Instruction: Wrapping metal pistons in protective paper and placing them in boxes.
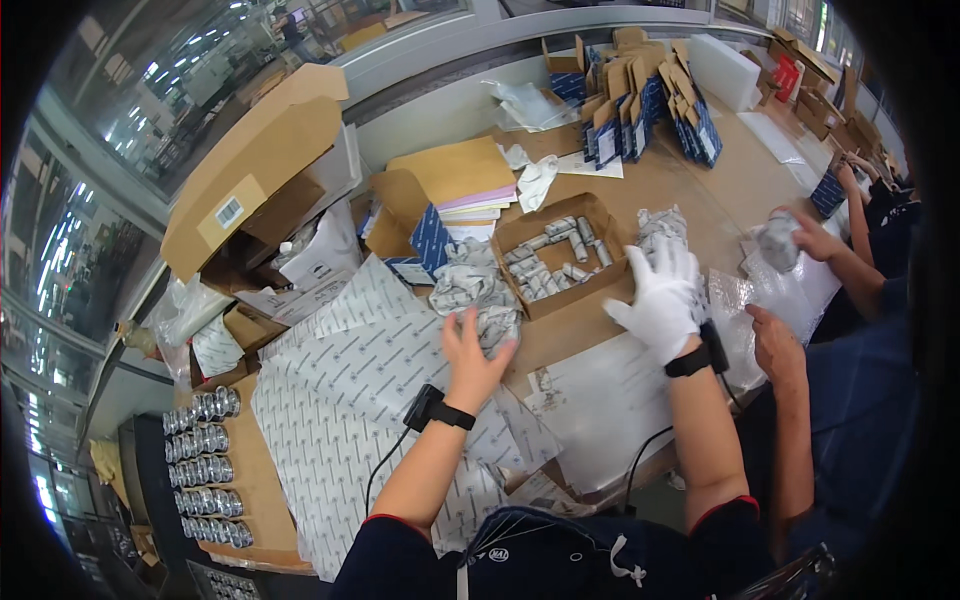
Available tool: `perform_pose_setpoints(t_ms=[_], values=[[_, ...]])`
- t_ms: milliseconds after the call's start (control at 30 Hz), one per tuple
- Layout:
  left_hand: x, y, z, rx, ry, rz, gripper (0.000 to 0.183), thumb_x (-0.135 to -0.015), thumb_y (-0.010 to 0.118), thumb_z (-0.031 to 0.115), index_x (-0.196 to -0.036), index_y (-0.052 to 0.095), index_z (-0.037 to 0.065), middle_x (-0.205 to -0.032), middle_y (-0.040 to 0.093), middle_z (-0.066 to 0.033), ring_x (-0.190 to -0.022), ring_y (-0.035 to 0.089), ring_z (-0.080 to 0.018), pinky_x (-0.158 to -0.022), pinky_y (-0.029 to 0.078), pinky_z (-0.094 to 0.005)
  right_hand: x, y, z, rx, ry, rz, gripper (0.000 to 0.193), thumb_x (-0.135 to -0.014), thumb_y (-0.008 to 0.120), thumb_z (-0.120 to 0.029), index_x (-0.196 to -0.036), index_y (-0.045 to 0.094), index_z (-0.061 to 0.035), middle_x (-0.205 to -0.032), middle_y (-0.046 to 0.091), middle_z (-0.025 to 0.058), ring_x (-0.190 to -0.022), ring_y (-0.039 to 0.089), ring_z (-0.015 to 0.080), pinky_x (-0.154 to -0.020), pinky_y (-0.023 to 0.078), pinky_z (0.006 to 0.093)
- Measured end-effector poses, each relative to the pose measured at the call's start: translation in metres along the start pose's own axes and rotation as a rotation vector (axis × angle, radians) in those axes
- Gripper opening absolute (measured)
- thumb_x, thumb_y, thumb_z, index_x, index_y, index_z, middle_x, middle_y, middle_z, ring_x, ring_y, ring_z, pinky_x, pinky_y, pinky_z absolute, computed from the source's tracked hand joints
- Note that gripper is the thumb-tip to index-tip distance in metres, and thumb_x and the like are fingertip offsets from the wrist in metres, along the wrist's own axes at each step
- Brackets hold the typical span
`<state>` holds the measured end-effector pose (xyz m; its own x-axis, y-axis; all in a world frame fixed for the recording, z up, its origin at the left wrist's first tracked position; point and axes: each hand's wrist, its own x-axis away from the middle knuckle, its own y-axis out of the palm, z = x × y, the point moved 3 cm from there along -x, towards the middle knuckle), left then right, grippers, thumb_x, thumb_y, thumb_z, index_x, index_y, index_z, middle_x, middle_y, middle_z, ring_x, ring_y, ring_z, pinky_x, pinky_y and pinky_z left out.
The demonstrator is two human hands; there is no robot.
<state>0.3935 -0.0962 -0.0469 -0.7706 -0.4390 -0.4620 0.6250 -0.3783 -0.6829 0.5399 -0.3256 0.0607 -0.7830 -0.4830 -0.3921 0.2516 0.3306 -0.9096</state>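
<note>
Right at the middle of the counter (pixel 690 190), a crumpled printed-paper bundle (pixel 480 295) lies under the bare left hand (pixel 473 355), fingers spread and pressing on it. The gloved right hand (pixel 660 295) rests open on the shallow cardboard tray (pixel 520 235) of wrapped parts. Printed sheets (pixel 350 400) sprawl to the left.

Lower left, the metal cylinders (pixel 203 455) shone glossy; the printed wrapping paper (pixel 350 400) looked matt and crinkled, the cardboard tray (pixel 565 255) matt brown.
</note>
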Motion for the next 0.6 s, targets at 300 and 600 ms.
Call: perform_pose_setpoints(t_ms=[300, 600], values=[[0.008, 0.021, -0.006, 0.034, 0.016, -0.183, 0.059, -0.073, 0.072, 0.023, -0.120, 0.048, -0.003, -0.124, 0.039, -0.0321, -0.112, 0.042, -0.0463, -0.094, 0.038, -0.0462, -0.060, 0.124, -0.188, -0.152, -0.428, -0.268, 0.069, -0.074, 0.060, -0.055, -0.129, 0.050, -0.0154, -0.135, 0.041, 0.0272, -0.126, 0.034, 0.0458, -0.105, 0.022, 0.0545], [0.044, -0.002, 0.017, 0.158, -0.137, -0.361, 0.047, -0.078, 0.068, 0.015, -0.118, 0.049, 0.002, -0.102, 0.045, -0.0262, -0.096, 0.049, -0.0399, -0.081, 0.043, -0.0425, -0.048, 0.168, -0.200, -0.113, -0.467, -0.551, 0.048, -0.079, 0.054, -0.049, -0.117, 0.059, -0.0200, -0.129, 0.046, 0.0267, -0.113, 0.049, 0.0407, -0.091, 0.042, 0.0480]])
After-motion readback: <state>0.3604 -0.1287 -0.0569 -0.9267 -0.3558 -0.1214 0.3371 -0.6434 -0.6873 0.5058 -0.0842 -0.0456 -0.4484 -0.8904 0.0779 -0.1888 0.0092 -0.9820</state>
